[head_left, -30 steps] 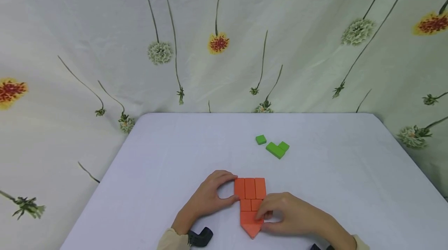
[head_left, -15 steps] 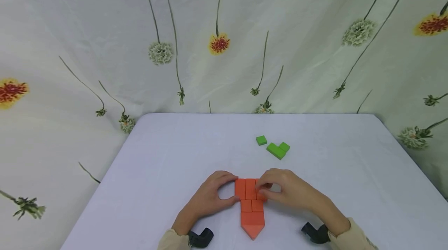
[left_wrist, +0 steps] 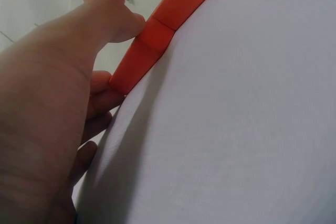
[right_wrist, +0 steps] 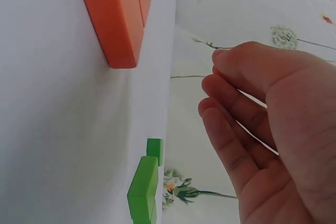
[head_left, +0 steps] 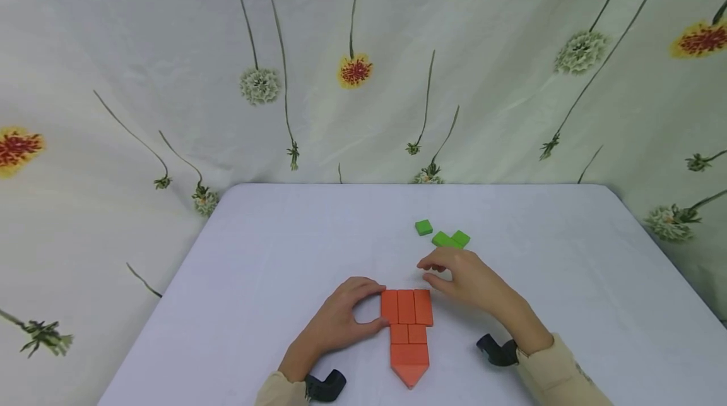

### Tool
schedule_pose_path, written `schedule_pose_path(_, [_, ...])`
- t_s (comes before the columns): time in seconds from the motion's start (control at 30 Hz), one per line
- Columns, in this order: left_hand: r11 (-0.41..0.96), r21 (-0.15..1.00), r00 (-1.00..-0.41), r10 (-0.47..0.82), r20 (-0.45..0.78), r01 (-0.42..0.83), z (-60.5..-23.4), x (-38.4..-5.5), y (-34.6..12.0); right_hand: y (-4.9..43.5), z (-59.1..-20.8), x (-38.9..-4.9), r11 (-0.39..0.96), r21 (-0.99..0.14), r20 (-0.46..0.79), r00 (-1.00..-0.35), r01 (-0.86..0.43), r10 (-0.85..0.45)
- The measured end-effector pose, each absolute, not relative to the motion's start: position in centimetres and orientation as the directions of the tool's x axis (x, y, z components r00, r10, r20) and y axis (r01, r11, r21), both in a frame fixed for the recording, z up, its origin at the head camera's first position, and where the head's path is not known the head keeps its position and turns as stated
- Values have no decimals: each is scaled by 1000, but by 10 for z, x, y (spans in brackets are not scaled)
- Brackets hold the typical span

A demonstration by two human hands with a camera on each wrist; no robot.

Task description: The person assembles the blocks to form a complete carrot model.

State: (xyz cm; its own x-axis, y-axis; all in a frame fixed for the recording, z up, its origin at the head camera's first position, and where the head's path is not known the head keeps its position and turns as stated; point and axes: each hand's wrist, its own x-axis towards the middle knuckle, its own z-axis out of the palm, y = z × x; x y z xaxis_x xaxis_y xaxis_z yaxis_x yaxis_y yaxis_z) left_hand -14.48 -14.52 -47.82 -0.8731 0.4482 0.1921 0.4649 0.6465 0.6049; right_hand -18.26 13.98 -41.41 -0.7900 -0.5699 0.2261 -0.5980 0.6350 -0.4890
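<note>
The right hand (head_left: 468, 280) grips nothing: it is raised over the worktop (head_left: 255, 242), with a modest gap between its thumb and bent fingers. Just beyond it lies the long green block (head_left: 442, 239), whose near end the hand covers in the head view; its long axis slants from far left to near right. A small green block (head_left: 461, 238) appears to touch its far right side, while a lone green block (head_left: 423, 227) lies apart, farther left. The right hand is the nearer one to all three. The left hand (head_left: 346, 311) pinches the leftmost orange block (head_left: 389, 306) between thumb and fingers. That block belongs to the far row of an orange layout (head_left: 409, 353), which runs from far to near and ends in a point. The right hand is clear of this layout, off its far right corner.
</note>
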Motion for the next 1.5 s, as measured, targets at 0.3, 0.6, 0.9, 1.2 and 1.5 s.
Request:
schedule_pose_path(0.3, [635,618,-873,445,197,463,-480,-144,-146,141,-416,-205,730,-422,257,-843,-538,-473])
schedule_pose_path(0.6, [640,604,-867,458,195,474,-478,-146,-145,154,-421,-209,779,-493,179,-921,-387,-345])
schedule_pose_path(0.9, [646,605,-870,458,181,466,-478,-146,-145,167,-428,-215,831,-478,117,-958,-285,-262])
schedule_pose_path(1.2, [650,603,-873,454,180,462,-480,-145,-146,172,-437,-218,834,-495,98,-970,-241,-222])
schedule_pose_path(1.5, [647,609,-874,453,177,459,-478,-145,-145,171,-442,-218,825,-516,117,-973,-232,-200])
